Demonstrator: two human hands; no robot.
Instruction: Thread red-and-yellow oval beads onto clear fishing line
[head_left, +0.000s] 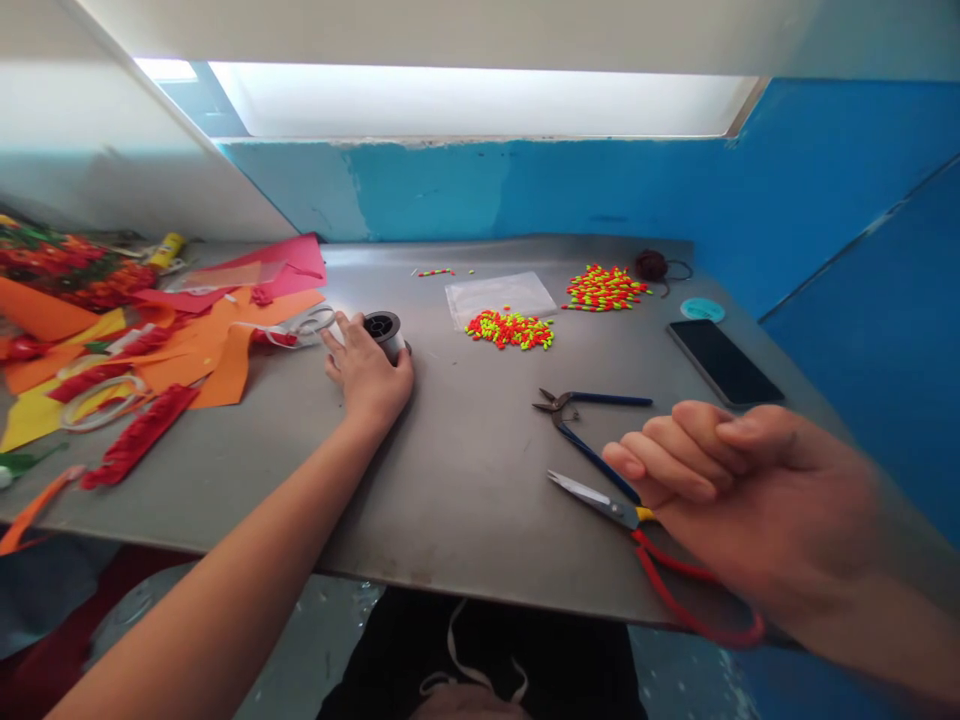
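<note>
My left hand [369, 375] is wrapped round a spool [384, 330] with a black hub, which stands on the grey table [465, 420]. Raised over the table's right side, my right hand [750, 480] is closed, fingers curled with thumb against them; what they hold, if anything, cannot be made out. Below it lie red-handled scissors [622, 508], partly covered. Pliers [562, 405] with dark blue handles lie just beyond them. Loose red and yellow-green beads [510, 330] form a pile by a clear plastic bag [499, 295]. A second pile [604, 288] sits farther right.
A black phone [724, 362], a round turquoise item [703, 309] and a dark ball of cord [651, 265] are at the right. Orange paper [229, 360], red strips [142, 435] and a white ring [103, 402] cover the left side. A blue wall [585, 190] rises behind.
</note>
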